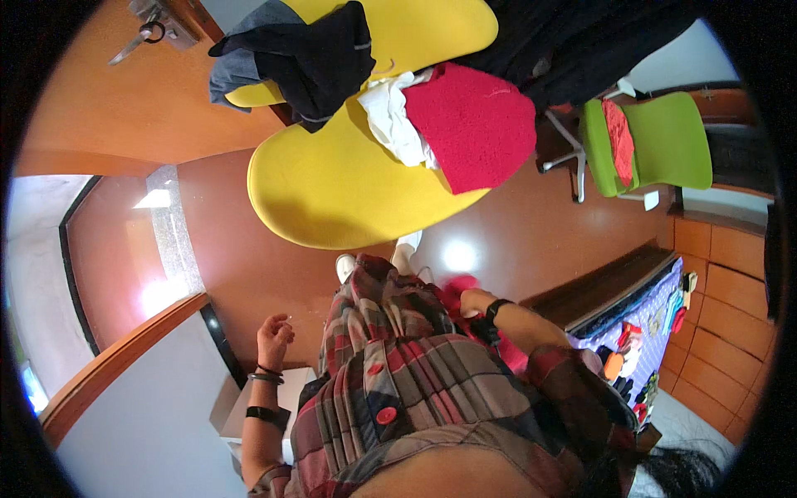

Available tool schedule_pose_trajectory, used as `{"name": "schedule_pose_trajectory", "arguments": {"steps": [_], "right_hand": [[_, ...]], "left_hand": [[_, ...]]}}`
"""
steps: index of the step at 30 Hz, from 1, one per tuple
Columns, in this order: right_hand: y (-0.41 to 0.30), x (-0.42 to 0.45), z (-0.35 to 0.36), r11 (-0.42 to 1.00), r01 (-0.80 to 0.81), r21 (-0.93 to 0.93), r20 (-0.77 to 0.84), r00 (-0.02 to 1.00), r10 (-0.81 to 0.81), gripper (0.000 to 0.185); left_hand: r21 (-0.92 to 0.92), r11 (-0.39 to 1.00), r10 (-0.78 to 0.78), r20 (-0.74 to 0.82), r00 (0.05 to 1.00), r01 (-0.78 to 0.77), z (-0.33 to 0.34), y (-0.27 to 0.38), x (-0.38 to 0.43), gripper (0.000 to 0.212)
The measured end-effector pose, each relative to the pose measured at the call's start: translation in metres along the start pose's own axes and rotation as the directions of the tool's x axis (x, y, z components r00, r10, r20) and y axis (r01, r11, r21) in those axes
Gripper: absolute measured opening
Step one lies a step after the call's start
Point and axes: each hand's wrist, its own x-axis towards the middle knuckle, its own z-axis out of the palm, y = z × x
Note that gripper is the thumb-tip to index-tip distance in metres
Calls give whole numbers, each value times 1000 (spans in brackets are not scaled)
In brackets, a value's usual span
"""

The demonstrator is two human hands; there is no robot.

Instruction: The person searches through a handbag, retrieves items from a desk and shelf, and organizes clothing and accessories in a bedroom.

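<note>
My left hand [275, 342] hangs beside the plaid dress [398, 398], its fingers loosely curled and apart, with nothing visible in it. At the other side of the dress, my right hand [476, 303] is closed on a pink cloth [461, 285], part of which shows beyond the fingers and part beneath the forearm. The cloth's full shape is hidden. Ahead stands a yellow chair [324, 193]. A red towel-like cloth [476, 127] and a crumpled white cloth [392, 118] lie on its seat. Black and grey clothing [324, 62] drapes over the backrest.
A green swivel chair [669, 140] holds a red cloth [617, 143]. Small items lie on a bed or table with a purple dotted cover [654, 336] at right. An orange door [87, 106] stands at upper left. A white box [299, 386] sits behind my left arm.
</note>
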Motion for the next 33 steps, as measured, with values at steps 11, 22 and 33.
{"name": "schedule_pose_trajectory", "arguments": {"steps": [11,22,33], "right_hand": [[-5,-113,-112,665,252,703,-326,945,-14,24],[8,-289,-233,892,452,-30,-796,-550,252,28],[-259,2,-111,611,766,-201,-73,610,-789,28]], "left_hand": [[131,991,-35,59,998,27,5,2,30,25],[39,998,-51,-69,996,54,-25,-13,18,27],[60,997,-49,-16,999,50,-19,-36,-20,27]]}}
